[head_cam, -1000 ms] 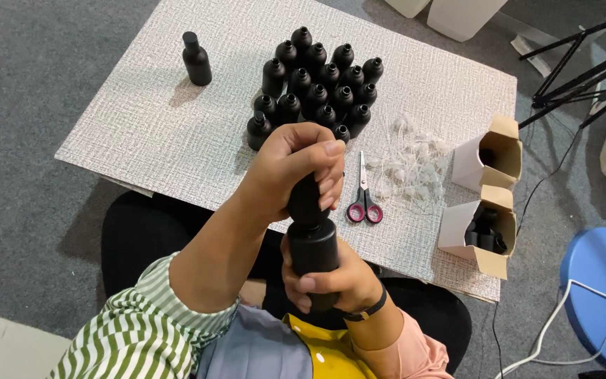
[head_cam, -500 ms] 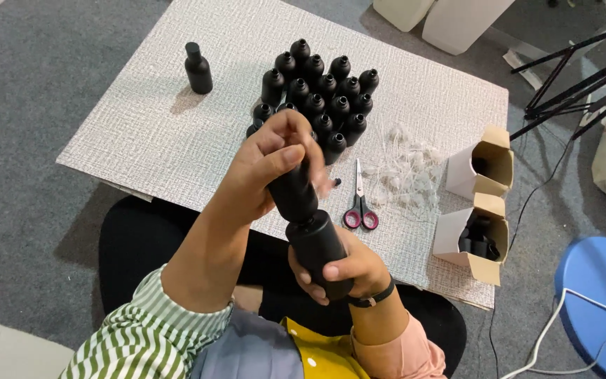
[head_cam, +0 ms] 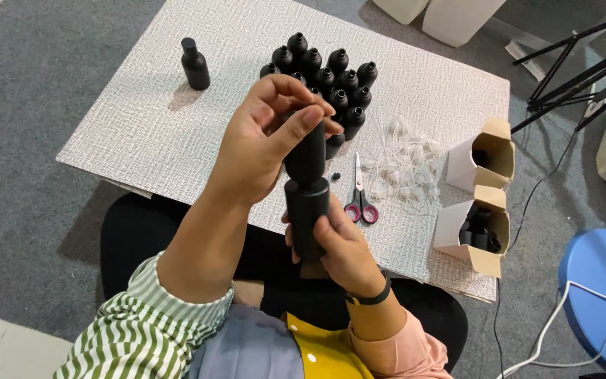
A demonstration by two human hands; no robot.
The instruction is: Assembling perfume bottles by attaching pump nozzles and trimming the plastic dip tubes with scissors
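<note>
Both hands are up in front of me, above my lap and the near edge of the mat. My right hand [head_cam: 341, 245] is wrapped tight around the lower part of a tall black bottle [head_cam: 306, 210] and holds it upright. My left hand [head_cam: 264, 137] is curled over the top, with its fingers and thumb pinching the black cap [head_cam: 305, 144] that sits on the bottle. So both hands are closed, and the bottle hangs in the air between them, not touching anything below. Under it lies a pale woven mat [head_cam: 149, 126] spread on the grey floor [head_cam: 29, 182]. Far back on the mat stands a bunch of black bottles [head_cam: 324, 77], packed close together, just past my left hand. One lone black bottle [head_cam: 195, 64] stands well apart near the far left edge, with lots of bare mat around it. Red-handled scissors [head_cam: 359, 196] lie just right of my hands, next to a heap of small clear bits [head_cam: 405, 158]. Two open cardboard boxes [head_cam: 482, 189] sit at the right edge of the mat; the near one holds dark things. A blue round stool [head_cam: 597, 295] is off to the right, on the floor.
</note>
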